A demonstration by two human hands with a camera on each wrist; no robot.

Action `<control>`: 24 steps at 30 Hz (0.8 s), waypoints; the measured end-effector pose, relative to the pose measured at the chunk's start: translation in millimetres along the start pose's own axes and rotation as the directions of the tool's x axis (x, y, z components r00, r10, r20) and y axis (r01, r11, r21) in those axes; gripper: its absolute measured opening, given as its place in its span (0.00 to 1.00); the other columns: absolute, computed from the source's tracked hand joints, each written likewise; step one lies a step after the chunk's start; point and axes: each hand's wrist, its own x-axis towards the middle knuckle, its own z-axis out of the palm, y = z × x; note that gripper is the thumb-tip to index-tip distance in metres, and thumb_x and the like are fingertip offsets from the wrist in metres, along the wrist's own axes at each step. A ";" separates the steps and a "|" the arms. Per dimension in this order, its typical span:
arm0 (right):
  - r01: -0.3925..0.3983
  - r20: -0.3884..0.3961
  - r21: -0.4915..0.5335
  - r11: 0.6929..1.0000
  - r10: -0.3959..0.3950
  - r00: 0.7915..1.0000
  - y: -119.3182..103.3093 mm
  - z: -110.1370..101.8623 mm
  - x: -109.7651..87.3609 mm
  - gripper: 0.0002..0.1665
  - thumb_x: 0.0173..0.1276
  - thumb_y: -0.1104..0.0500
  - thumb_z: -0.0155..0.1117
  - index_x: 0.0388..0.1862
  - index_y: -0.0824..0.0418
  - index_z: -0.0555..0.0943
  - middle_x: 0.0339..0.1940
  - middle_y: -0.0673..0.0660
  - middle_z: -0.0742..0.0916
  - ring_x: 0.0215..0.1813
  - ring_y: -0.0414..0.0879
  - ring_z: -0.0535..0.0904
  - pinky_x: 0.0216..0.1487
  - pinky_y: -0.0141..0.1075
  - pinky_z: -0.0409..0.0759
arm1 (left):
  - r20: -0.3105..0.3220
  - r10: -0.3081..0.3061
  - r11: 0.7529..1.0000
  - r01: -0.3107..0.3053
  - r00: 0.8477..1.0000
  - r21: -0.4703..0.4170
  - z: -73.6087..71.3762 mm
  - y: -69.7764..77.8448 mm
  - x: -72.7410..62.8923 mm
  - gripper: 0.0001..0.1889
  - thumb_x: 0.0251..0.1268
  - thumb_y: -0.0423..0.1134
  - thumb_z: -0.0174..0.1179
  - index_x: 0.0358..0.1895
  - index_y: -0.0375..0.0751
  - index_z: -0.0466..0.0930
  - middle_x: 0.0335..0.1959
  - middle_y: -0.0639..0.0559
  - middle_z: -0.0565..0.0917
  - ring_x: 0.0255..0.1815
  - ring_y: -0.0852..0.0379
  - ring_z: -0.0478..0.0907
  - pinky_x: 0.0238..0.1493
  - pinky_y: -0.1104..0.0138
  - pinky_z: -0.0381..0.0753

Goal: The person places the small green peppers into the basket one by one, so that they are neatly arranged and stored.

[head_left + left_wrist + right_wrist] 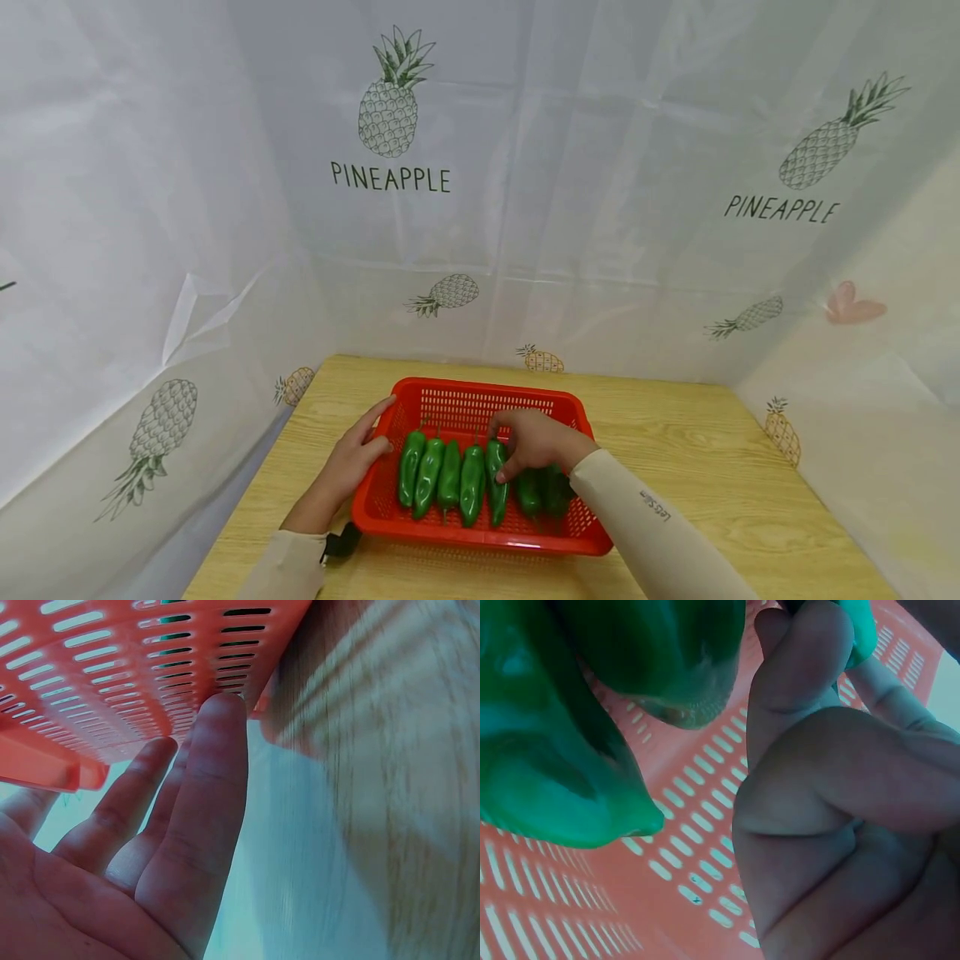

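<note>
A red perforated basket (480, 546) holds several long green peppers (450, 475), lying side by side in a row. My left hand (351, 462) is at the basket's left side, its thumb by the rim. In the left wrist view its nearly straight fingers (199, 795) touch the outer slotted wall. Inside the basket, my right hand (536, 442) pinches one green pepper (497, 504) between thumb and fingers. Only a bit of that pepper (862, 634) shows past the fingers in the right wrist view. Darker peppers (529, 496) lie right of it, partly under the wrist.
The basket stands on a wood-grain table (660, 442). White sheeting (570, 208) printed with pineapples surrounds the table at the back and sides. A black object (342, 542), perhaps a strap or device, is by the left wrist.
</note>
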 end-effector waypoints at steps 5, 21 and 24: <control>-0.001 -0.002 0.006 1.000 0.001 1.000 1.3 0.2 0.3 0.32 0.51 0.58 0.89 0.53 0.54 0.83 0.31 0.52 0.88 0.31 0.43 0.83 0.35 0.40 0.84 | -0.002 0.000 1.000 0.000 1.000 -0.001 -0.1 -2.3 1.5 0.41 0.66 0.29 0.54 0.83 0.61 0.63 0.61 0.30 0.81 0.44 0.39 0.89 0.37 0.50 0.91; -0.021 -0.010 -0.078 0.997 0.020 1.000 2.6 3.7 -0.5 0.29 0.51 0.55 0.89 0.51 0.53 0.85 0.39 0.51 0.87 0.39 0.43 0.81 0.41 0.42 0.85 | -0.019 -0.013 1.000 0.013 1.000 0.003 1.2 -0.7 -0.8 0.41 0.66 0.31 0.55 0.82 0.63 0.63 0.62 0.31 0.82 0.45 0.40 0.88 0.38 0.50 0.91; -0.015 -0.008 -0.066 0.998 0.015 1.000 0.5 1.0 -2.4 0.29 0.52 0.54 0.89 0.52 0.54 0.85 0.40 0.52 0.88 0.40 0.43 0.82 0.42 0.42 0.85 | -0.012 -0.007 1.000 0.007 1.000 0.002 1.0 0.8 -1.3 0.40 0.67 0.31 0.55 0.83 0.61 0.63 0.63 0.31 0.81 0.46 0.39 0.88 0.38 0.50 0.91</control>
